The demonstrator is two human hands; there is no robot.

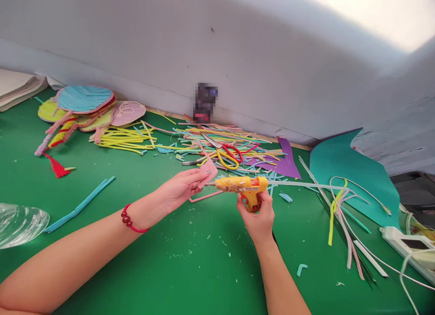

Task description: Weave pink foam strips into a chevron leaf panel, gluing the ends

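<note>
My right hand point(260, 217) is wrapped round the handle of a yellow glue gun point(241, 184), whose nozzle points left. A long clear glue stick point(302, 183) runs out of its back end. Between the fingers and thumb of my left hand point(185, 186) is a flat coil of pink pipe cleaner point(210, 168). The nozzle tip is right at the lower edge of this coil; I cannot tell whether they touch. Just below lies a bent pink pipe cleaner strip point(207, 197), partly hidden by the gun and my fingers.
Red-and-yellow scissors point(226, 151) lie on a heap of cut pipe cleaners point(183, 140) along the wall. Fuzzy round fans point(84, 99) are stacked back left. A clear bottle point(20, 225) is at left. On the right are a teal sheet point(346, 179), loose strips, cords and a power strip point(404, 247).
</note>
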